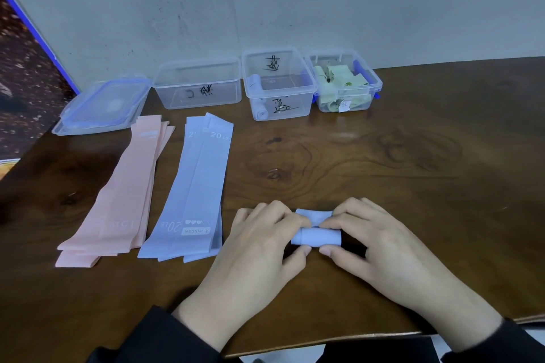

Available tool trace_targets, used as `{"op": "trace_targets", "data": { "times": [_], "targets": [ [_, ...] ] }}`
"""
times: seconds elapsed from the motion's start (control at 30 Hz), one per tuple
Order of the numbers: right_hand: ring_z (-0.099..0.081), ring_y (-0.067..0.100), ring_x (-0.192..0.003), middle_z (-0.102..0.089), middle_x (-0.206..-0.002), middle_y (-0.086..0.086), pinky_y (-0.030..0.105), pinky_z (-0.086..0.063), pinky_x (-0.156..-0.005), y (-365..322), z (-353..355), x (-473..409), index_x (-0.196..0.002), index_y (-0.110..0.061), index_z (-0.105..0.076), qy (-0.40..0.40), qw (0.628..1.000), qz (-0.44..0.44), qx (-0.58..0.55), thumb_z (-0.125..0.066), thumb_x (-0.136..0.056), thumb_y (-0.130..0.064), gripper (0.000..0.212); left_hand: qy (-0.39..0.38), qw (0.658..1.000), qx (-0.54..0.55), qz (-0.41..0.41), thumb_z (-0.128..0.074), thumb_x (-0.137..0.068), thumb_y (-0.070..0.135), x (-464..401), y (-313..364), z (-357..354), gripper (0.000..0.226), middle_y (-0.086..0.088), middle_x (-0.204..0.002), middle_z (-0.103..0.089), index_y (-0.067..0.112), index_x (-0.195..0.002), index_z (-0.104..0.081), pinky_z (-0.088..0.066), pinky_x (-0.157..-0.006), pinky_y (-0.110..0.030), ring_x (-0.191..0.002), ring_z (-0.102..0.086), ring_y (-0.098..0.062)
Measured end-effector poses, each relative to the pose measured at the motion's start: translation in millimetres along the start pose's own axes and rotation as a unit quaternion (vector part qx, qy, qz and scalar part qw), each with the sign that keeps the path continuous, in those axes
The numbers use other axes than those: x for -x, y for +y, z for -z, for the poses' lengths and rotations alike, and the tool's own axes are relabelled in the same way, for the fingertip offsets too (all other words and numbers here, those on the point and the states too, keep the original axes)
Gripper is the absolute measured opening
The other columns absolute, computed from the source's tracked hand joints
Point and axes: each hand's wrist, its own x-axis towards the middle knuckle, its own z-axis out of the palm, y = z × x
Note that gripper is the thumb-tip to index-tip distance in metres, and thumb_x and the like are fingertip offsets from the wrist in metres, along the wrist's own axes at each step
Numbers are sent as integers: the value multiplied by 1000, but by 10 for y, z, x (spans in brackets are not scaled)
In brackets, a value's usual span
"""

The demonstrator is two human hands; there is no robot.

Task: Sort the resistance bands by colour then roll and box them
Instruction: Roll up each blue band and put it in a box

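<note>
Hands, left (259, 233) and right (365, 233), pinch the blue roll (317, 237) near the desk's (383, 156) front edge; a looser grip may let it unroll.

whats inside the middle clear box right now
The middle box holds two rolled blue bands: one against its left wall, another at the front left corner. The black writing on its walls hides part of the floor, so anything behind it cannot be seen.

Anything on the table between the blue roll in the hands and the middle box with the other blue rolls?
Nothing visible. The blue roll and middle box are separated by bare table; the box has no lid on.
</note>
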Motion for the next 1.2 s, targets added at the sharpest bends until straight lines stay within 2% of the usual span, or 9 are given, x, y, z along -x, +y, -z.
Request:
{"op": "trace_targets", "data": {
  "times": [0.13,0.3,0.5,0.63,0.73,0.93,1.07,1.2],
  "targets": [
    [-54,8,-99,-51,-107,-24,29,-53,-76,-1,7,-4,-111,-37,-64,9,1000,-4,-4,-53,-91,-58,31,3,1000,-8,-1,-59,-95,42,-5,-1,-9,27,19,-105,-48,35,-120,-62,-35,-85,-22,-97,-43,-3],
    [-54,7,-97,-51,-105,-22,29,-54,-73,10,-1,4,-112,-33,-70,31,999,-9,5,-53,-92,-58,36,11,1000,-14,2,-66,-92,38,-9,-6,-8,31,17,-107,-47,35,-122,-61,-39,-84,-24,-96,-45,-5],
    [-49,7,-92,-50,-107,-16,28,-52,-69,-12,18,-4,-113,-29,-72,53,998,-3,23,-63,-93,-44,27,17,999,-31,7,-63,-94,38,-66,-3,14,26,15,-102,-46,34,-119,-66,-41,-82,-28,-93,-43,-5],
    [-48,8,-90,-50,-105,-15,29,-51,-71,-7,36,-23,-111,-27,-74,52,998,3,32,-62,-93,-43,26,20,999,-28,-2,-65,-92,36,-108,6,33,26,14,-107,-47,34,-118,-63,-38,-84,-26,-96,-44,-4],
    [-49,8,-90,-52,-102,-15,32,-52,-73,-13,45,-83,-111,-26,-76,51,998,6,46,-61,-92,-41,28,25,999,-27,-6,-67,-92,33,-145,3,43,20,14,-103,-49,32,-111,-67,-36,-82,-26,-93,-42,-3],
    [-52,10,-90,-57,-101,-12,41,-53,-74,-35,7,-205,-110,-23,-76,75,996,15,48,-66,-94,-19,19,-9,1000,0,19,-46,-103,39,-279,-13,63,26,17,-106,-47,39,-123,-63,-39,-93,-33,-99,-43,-4],
    [-51,6,-97,-56,-105,-20,33,-47,-84,-41,31,-229,-117,-29,-73,28,999,6,42,-56,-95,-43,31,-40,999,-14,4,-51,-97,55,-265,-73,71,41,19,-111,-43,41,-135,-55,-35,-96,-31,-104,-39,-2],
    [-47,2,-98,-54,-102,-24,28,-36,-85,6,54,-300,-116,-37,-68,-10,997,-22,68,-56,-89,-54,34,-42,999,-15,-7,-57,-97,43,-377,-64,48,35,15,-119,-52,35,-131,-59,-37,-98,-35,-109,-43,-6]
  ]
}}
